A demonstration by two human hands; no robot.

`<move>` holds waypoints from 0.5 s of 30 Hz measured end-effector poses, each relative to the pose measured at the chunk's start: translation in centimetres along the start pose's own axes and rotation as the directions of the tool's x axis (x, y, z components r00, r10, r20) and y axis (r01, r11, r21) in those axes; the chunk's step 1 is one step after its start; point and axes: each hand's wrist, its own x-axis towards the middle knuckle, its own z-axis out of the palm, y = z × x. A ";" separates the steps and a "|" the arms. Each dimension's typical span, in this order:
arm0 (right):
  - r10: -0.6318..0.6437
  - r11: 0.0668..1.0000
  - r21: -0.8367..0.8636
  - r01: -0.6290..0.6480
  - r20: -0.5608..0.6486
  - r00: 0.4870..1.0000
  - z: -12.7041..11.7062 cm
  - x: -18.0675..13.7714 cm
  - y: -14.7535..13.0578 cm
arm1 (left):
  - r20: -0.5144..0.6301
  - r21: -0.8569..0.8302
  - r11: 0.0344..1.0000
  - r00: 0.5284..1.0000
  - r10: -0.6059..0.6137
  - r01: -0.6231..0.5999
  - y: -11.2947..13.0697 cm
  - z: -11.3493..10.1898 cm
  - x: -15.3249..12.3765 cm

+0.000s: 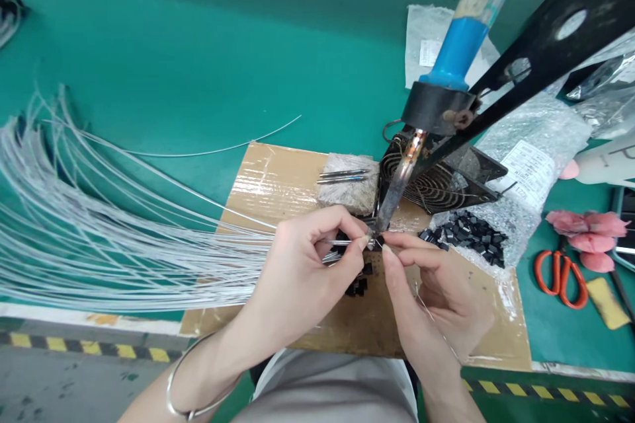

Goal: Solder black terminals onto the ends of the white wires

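Observation:
Thumb and index finger of my left hand (317, 264) pinch the end of a white wire just under the soldering iron's tip (383, 219). The iron (454, 46) hangs in a black metal stand, pointing down. My right hand (436, 291) is closed, with a thin strand of solder wire (434, 322) running through it. Its fingertips meet the left ones at a small black connector (380, 240), partly hidden by the fingers. A bundle of white wires (149, 258) fans out to the left. Several black connectors (358, 287) lie below the fingertips.
Cardboard (268, 178) covers the green table (198, 66). Behind the hands are a fan (431, 178) and a fibrous pad (342, 195) bearing metal rods. To the right are loose black connectors (471, 238), bubble wrap (536, 139), orange-handled scissors (560, 277) and a yellow sponge (608, 303).

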 end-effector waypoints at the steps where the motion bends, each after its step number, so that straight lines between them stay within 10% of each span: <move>1: -0.003 1.000 0.002 0.003 0.003 1.000 0.0 0.0 0.0 | 0.000 -0.001 1.000 1.000 0.001 -0.001 0.0 0.0 0.0; 15: -0.008 1.000 -0.027 0.008 -0.019 1.000 0.1 0.1 0.0 | 0.006 -0.015 1.000 1.000 -0.017 0.018 -0.2 -0.1 -0.1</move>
